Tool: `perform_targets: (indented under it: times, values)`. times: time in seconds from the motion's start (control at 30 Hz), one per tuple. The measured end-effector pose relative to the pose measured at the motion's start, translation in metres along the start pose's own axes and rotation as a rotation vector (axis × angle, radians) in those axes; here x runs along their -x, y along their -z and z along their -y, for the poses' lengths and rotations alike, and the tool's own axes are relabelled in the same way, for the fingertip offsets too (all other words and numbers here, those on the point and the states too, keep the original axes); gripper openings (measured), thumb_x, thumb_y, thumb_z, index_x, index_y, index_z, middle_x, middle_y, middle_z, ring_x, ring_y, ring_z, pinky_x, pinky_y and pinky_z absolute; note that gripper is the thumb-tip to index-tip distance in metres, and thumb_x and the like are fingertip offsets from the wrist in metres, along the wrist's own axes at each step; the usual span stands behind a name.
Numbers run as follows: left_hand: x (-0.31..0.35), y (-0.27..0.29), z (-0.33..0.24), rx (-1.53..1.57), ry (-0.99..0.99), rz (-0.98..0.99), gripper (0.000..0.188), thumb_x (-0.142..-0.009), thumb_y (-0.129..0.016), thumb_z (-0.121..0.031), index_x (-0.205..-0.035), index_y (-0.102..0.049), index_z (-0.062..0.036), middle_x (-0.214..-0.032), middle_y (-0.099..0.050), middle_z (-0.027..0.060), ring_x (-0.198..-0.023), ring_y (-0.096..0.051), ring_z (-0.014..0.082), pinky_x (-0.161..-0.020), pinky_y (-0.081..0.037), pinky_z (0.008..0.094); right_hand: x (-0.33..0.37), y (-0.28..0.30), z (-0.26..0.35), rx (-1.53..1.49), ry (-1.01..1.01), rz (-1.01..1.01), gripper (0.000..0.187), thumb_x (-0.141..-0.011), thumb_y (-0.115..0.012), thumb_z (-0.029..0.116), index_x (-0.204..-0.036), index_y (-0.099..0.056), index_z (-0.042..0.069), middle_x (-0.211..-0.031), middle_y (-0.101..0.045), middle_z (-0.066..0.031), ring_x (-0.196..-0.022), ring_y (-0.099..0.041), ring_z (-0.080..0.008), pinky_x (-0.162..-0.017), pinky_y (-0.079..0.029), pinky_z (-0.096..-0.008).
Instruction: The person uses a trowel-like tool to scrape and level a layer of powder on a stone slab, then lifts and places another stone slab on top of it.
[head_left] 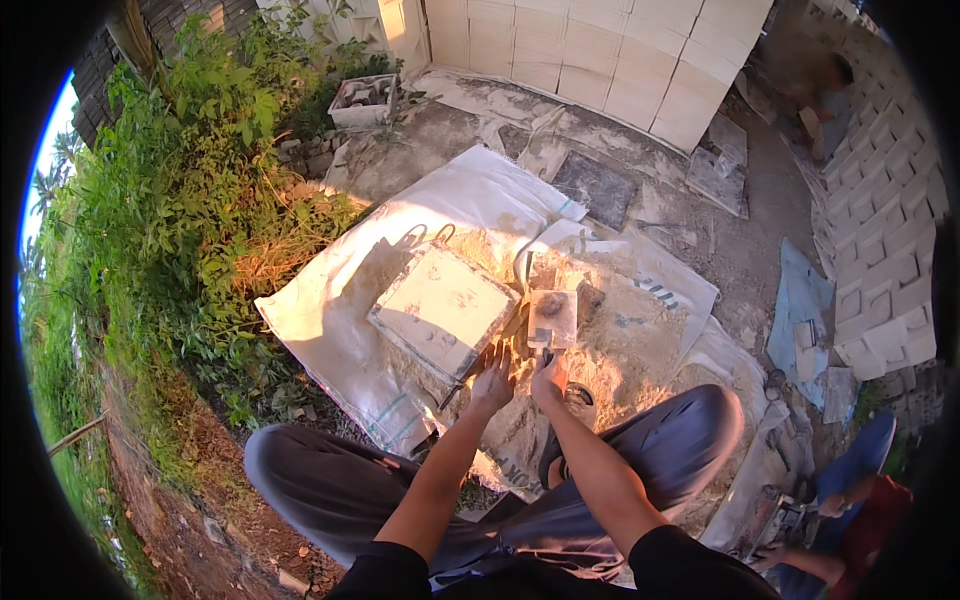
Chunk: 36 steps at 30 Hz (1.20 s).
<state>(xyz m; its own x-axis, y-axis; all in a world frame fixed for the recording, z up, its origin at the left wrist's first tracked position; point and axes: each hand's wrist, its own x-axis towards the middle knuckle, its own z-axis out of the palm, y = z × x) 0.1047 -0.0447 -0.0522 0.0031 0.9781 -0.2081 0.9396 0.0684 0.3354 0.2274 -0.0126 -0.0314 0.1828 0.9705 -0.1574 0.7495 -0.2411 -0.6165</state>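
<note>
A square, shallow frame mould (445, 312) filled level with pale powdery material lies on white woven sacking. My left hand (492, 382) is by its lower right corner, fingers stretched out and holding nothing. Its fingertips are close to the mould's edge; whether they touch it I cannot tell. Beside it, my right hand (548, 382) is closed on the handle of a flat rectangular trowel (555, 315). The blade points away from me, its face smeared with pale material and a dark patch. Loose sandy powder (625, 370) is heaped around the trowel and my right knee.
White sacking (340, 290) spreads under the mould. Beyond it lie a dark square slab (597, 188) and a stack of pale panels (590, 60). Green plants (210, 200) crowd the left. Patterned blocks (880, 230) are stacked at right, with one person beyond and another at lower right.
</note>
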Motion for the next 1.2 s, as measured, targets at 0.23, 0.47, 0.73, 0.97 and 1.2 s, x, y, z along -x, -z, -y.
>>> perform_targets:
  times: [0.23,0.47,0.73,0.97,1.2]
  values:
    - [-0.028,-0.02,-0.004,-0.16,-0.127,-0.034,0.068,-0.091,-0.047,-0.04,-0.142,-0.025,-0.0016,-0.149,-0.024,0.0143,-0.138,-0.02,0.0278,-0.111,-0.02,0.0409,-0.01,0.004,-0.021,-0.038,-0.352,0.176,0.037,-0.095,-0.044,0.034,-0.107,-0.048,0.0,-0.098,-0.059,-0.0274,-0.09,-0.057,-0.0444,-0.076,-0.044,-0.052]
    - [-0.001,-0.087,0.021,-0.072,-0.139,-0.133,0.045,-0.091,-0.044,-0.021,-0.131,-0.038,-0.0031,-0.135,-0.039,0.0133,-0.123,-0.039,0.0296,-0.1,-0.034,0.0428,-0.005,-0.01,-0.01,-0.063,-0.395,0.197,0.035,-0.095,-0.042,0.034,-0.097,-0.048,-0.001,-0.096,-0.058,-0.03,-0.086,-0.056,-0.0462,-0.071,-0.043,-0.0528]
    - [-0.023,-0.03,0.003,0.377,-0.111,-0.369,0.023,-0.089,-0.044,-0.008,-0.112,-0.044,-0.0039,-0.102,-0.057,0.019,-0.081,-0.06,0.0375,-0.065,-0.05,0.0449,-0.004,-0.01,-0.002,-0.046,-0.211,0.102,0.043,-0.095,-0.042,0.038,-0.097,-0.051,-0.004,-0.09,-0.059,-0.0307,-0.087,-0.056,-0.0475,-0.075,-0.043,-0.0533]
    - [-0.018,0.087,0.053,0.607,-0.001,-0.536,0.02,-0.09,-0.049,-0.003,-0.109,-0.043,-0.0053,-0.106,-0.052,0.0224,-0.09,-0.054,0.0425,-0.071,-0.047,0.0452,-0.016,-0.009,-0.017,-0.097,-0.121,0.042,0.045,-0.095,-0.042,0.038,-0.098,-0.053,-0.005,-0.095,-0.057,-0.0316,-0.09,-0.054,-0.0475,-0.076,-0.042,-0.053]
    - [0.006,0.101,0.14,-0.099,0.366,-0.662,0.055,-0.093,-0.044,-0.027,-0.136,-0.029,0.0037,-0.145,-0.025,0.023,-0.136,-0.02,0.0377,-0.111,-0.018,0.0461,-0.003,0.016,0.056,-0.182,0.128,-0.075,0.045,-0.095,-0.044,0.039,-0.091,-0.052,-0.005,-0.078,-0.058,-0.0271,-0.077,-0.055,-0.0458,-0.069,-0.041,-0.0516]
